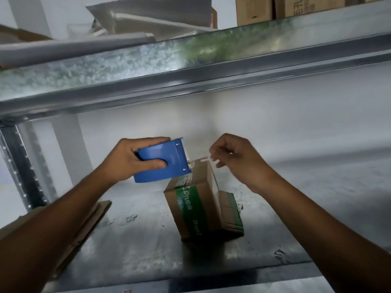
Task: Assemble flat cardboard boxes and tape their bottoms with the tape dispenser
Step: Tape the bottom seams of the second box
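A small brown cardboard box point(194, 208) with green print stands upright on the metal shelf point(148, 254), clear tape across its top face. My left hand point(129, 159) grips a blue tape dispenser point(163, 160) just above the box's top left edge. My right hand point(237, 157) pinches the free end of the clear tape point(206, 159) between thumb and fingertips, above the box's far edge. The tape strip runs between the dispenser's blade and my right fingers.
A stack of flat cardboard point(88, 220) lies at the left under my left forearm. A second flattened box with green print point(231, 214) lies behind the standing box. A galvanised shelf beam point(190, 66) crosses overhead, with cartons point(256, 9) above it. A perforated upright point(19, 166) stands left.
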`<state>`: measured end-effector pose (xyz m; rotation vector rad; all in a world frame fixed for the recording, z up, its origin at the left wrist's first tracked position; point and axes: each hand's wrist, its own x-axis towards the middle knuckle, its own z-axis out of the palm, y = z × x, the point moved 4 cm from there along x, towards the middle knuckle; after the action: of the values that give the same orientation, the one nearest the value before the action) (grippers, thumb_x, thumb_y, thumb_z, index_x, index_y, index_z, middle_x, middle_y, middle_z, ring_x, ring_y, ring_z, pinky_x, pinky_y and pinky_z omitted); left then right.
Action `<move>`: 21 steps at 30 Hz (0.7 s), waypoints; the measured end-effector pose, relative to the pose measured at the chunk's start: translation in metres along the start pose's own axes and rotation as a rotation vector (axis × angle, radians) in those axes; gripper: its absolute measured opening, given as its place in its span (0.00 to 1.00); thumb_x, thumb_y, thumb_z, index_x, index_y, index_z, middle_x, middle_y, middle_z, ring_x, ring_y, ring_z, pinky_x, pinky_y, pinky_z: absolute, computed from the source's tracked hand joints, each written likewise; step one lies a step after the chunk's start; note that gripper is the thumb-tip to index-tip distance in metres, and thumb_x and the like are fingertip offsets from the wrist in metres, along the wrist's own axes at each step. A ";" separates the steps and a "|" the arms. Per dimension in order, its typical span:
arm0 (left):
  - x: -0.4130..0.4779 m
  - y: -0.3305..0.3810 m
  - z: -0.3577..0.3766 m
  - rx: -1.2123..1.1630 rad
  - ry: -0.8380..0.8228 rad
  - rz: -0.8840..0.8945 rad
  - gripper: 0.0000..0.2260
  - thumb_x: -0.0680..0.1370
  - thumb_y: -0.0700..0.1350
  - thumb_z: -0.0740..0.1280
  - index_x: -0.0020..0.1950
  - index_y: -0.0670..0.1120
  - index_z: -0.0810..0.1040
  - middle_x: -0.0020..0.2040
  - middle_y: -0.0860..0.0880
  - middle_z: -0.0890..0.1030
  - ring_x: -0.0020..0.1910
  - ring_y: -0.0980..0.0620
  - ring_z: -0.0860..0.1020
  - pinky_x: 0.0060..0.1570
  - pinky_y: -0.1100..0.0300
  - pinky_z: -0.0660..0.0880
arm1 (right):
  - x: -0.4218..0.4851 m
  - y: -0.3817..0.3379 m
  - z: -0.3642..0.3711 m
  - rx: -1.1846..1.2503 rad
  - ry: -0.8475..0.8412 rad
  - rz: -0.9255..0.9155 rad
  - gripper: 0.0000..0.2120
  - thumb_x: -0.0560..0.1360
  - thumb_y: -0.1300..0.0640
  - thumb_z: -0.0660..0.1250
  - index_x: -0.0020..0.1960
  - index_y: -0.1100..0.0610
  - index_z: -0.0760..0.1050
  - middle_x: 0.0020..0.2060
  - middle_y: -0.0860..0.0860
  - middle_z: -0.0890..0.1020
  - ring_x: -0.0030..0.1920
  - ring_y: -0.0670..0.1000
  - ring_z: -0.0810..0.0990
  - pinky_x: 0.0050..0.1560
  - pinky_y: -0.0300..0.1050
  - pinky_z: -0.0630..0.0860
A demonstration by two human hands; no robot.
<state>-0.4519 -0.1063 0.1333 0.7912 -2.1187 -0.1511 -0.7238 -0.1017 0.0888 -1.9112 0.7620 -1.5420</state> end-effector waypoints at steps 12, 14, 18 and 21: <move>-0.042 -0.001 -0.011 0.006 -0.232 -0.091 0.24 0.67 0.56 0.79 0.62 0.68 0.81 0.58 0.60 0.85 0.55 0.59 0.84 0.51 0.68 0.79 | -0.041 0.024 0.008 0.157 0.006 0.178 0.06 0.79 0.70 0.65 0.44 0.68 0.78 0.34 0.54 0.80 0.36 0.51 0.79 0.42 0.45 0.80; -0.046 -0.003 -0.010 -0.007 -0.251 -0.107 0.25 0.67 0.59 0.79 0.64 0.65 0.81 0.58 0.59 0.85 0.55 0.58 0.84 0.51 0.67 0.79 | -0.043 0.028 0.012 0.168 0.015 0.194 0.06 0.79 0.70 0.65 0.43 0.67 0.78 0.33 0.53 0.80 0.35 0.51 0.79 0.40 0.43 0.79; -0.057 -0.006 -0.027 0.021 -0.237 -0.152 0.23 0.68 0.61 0.80 0.62 0.66 0.82 0.58 0.59 0.85 0.55 0.58 0.84 0.52 0.65 0.80 | -0.046 0.033 0.004 0.157 0.066 0.211 0.05 0.79 0.69 0.66 0.44 0.66 0.78 0.32 0.53 0.80 0.33 0.52 0.80 0.40 0.45 0.79; -0.066 -0.013 -0.038 -0.002 -0.202 -0.174 0.21 0.69 0.52 0.79 0.61 0.65 0.83 0.57 0.57 0.86 0.54 0.56 0.85 0.51 0.65 0.80 | -0.044 0.032 0.001 0.102 -0.009 0.227 0.06 0.80 0.66 0.66 0.45 0.65 0.79 0.34 0.52 0.81 0.34 0.52 0.80 0.40 0.43 0.80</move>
<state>-0.3882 -0.0713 0.1076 0.9947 -2.2353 -0.3381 -0.7336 -0.0914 0.0363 -1.6934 0.8475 -1.4045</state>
